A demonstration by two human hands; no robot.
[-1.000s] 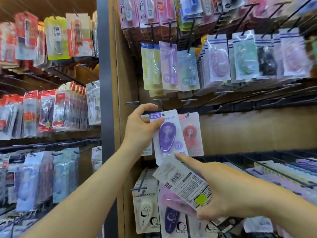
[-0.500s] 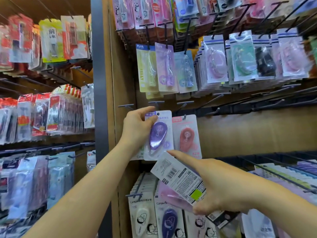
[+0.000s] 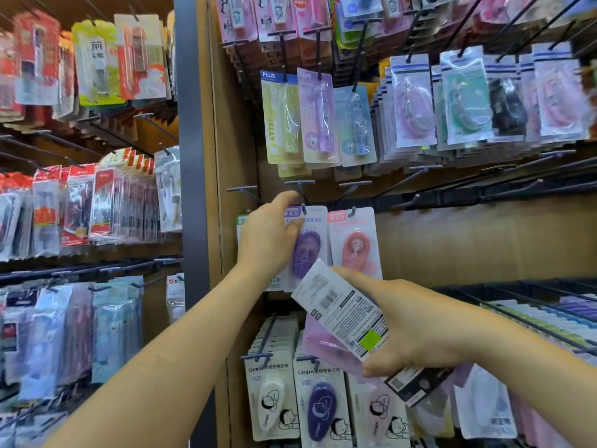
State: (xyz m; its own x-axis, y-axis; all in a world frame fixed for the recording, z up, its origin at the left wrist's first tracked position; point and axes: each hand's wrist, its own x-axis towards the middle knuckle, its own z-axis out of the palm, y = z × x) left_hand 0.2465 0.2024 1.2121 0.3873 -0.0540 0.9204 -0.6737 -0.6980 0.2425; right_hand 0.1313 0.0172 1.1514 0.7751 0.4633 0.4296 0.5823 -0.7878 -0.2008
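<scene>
My left hand (image 3: 269, 236) grips the top left of a purple correction-tape pack (image 3: 308, 250), which hangs on a dark display hook (image 3: 303, 206). A red correction-tape pack (image 3: 353, 244) hangs right beside it. Lower and to the right, my right hand (image 3: 416, 324) holds a stack of several packs (image 3: 342, 313) tilted, the top one showing its white back with a barcode and a green sticker. My fingers hide the stack's right side.
A wooden display panel (image 3: 468, 240) carries rows of hooks with hanging stationery packs. More correction-tape packs (image 3: 319, 405) hang below my hands. A grey upright post (image 3: 189, 189) divides this bay from the left shelves of red and clear packs (image 3: 77, 205). Wire racks (image 3: 533, 312) extend at the right.
My left hand has pushed the purple pack back along the hook until it hangs flat beside the red pack. The right hand with its stack has stayed about where it was.
</scene>
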